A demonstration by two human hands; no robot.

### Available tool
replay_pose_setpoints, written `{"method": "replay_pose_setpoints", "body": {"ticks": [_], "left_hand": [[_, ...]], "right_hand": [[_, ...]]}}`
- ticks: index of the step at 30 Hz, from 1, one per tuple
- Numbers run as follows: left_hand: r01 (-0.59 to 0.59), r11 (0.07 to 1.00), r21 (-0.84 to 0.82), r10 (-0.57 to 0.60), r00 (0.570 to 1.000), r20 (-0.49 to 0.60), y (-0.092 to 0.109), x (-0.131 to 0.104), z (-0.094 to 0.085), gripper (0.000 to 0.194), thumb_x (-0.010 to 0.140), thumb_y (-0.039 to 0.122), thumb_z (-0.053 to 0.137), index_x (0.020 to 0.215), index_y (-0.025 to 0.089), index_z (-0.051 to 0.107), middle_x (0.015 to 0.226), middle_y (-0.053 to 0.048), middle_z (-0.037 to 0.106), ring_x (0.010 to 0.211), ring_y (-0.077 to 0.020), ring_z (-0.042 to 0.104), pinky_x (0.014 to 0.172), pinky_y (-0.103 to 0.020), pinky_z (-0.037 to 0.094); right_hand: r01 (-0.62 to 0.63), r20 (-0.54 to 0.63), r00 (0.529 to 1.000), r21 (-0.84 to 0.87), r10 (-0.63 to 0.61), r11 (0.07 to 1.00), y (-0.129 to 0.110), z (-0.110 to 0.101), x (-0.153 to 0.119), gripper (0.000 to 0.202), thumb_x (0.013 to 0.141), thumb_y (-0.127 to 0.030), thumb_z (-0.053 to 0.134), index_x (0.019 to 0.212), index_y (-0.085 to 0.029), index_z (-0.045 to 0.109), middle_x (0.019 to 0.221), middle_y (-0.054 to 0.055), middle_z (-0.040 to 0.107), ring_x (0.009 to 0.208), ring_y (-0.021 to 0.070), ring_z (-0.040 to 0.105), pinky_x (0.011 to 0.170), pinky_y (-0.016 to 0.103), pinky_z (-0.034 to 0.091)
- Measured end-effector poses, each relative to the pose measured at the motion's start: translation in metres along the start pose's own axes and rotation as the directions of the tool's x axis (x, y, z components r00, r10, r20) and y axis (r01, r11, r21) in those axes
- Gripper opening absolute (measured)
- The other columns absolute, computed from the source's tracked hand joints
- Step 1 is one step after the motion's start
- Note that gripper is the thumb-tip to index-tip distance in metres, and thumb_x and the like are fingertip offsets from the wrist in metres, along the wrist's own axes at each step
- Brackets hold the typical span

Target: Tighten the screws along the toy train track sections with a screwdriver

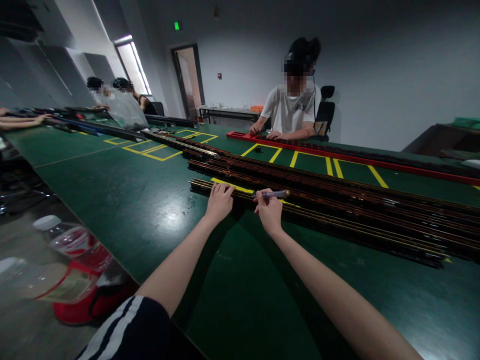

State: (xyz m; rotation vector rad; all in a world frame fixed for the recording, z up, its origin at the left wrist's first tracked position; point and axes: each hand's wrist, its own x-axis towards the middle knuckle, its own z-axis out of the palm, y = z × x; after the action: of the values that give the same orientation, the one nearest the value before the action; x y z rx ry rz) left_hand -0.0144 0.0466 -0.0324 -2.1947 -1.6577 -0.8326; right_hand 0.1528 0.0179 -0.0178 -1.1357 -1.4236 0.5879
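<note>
A long dark rail with thin gold-coloured lines (337,223) lies across the green table (240,280). My left hand (220,201) rests on this rail near its left end, fingers bent over it and nothing visible in them. To its right, my right hand (269,209) is closed around a pen-like tool (276,194) with a pale, see-through barrel. The tool's tip points left, at the rail between both hands; what it touches is too small to tell. Yellow tape (232,185) shows just behind the rail.
More dark rails (300,180) lie side by side behind. Farther back, a person in a white shirt (291,107) works at a long red tray (375,164). Bottles (77,243) stand beyond the table's left edge. Other people (123,92) and a plastic bag (127,112) are at the far left.
</note>
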Motion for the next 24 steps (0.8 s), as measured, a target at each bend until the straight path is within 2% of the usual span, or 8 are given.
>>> {"method": "replay_pose_setpoints", "body": {"ticks": [6,12,18,24], "left_hand": [[0.03,1.0,0.005,-0.03,1.0,-0.006,-0.0028,0.0001,0.0002,0.038,0.079,0.005,0.04,0.108,0.016,0.061,0.111,-0.011,0.06,0.113,-0.0275,0.05,0.114,-0.047,0.028],[0.005,0.999,-0.05,-0.004,1.0,0.003,-0.0068,0.0013,0.0016,0.04,0.077,0.005,0.04,0.11,0.015,0.061,0.111,-0.011,0.06,0.111,-0.0258,0.05,0.112,-0.046,0.03],[-0.064,0.994,-0.085,0.066,0.997,0.027,-0.006,0.0011,0.0026,0.04,0.078,0.012,0.046,0.115,0.017,0.059,0.116,-0.01,0.059,0.113,-0.0258,0.048,0.11,-0.046,0.031],[-0.031,0.997,-0.069,0.036,0.996,0.078,-0.0022,0.0015,-0.0024,0.037,0.08,0.02,0.05,0.116,0.017,0.059,0.115,-0.01,0.059,0.114,-0.0267,0.047,0.109,-0.044,0.033]], "right_hand": [[-0.005,0.014,1.0,0.009,0.005,1.0,-0.001,-0.0001,0.0,0.028,0.088,-0.044,0.046,0.075,-0.02,0.052,0.063,0.0,0.063,0.04,0.0123,0.056,0.043,0.022,0.042],[0.001,0.001,1.0,0.007,-0.001,1.0,0.0012,0.0007,0.0001,0.028,0.089,-0.043,0.046,0.075,-0.02,0.052,0.062,0.0,0.063,0.039,0.0116,0.055,0.043,0.022,0.042],[0.002,0.0,1.0,-0.004,-0.002,1.0,0.0004,0.0003,0.0002,0.028,0.088,-0.043,0.046,0.074,-0.02,0.051,0.061,-0.001,0.063,0.038,0.0115,0.055,0.043,0.022,0.043],[0.001,0.001,1.0,-0.001,-0.001,1.0,0.0012,0.0007,0.0008,0.029,0.089,-0.044,0.046,0.075,-0.02,0.052,0.062,0.0,0.063,0.039,0.0113,0.055,0.043,0.022,0.043]]}}
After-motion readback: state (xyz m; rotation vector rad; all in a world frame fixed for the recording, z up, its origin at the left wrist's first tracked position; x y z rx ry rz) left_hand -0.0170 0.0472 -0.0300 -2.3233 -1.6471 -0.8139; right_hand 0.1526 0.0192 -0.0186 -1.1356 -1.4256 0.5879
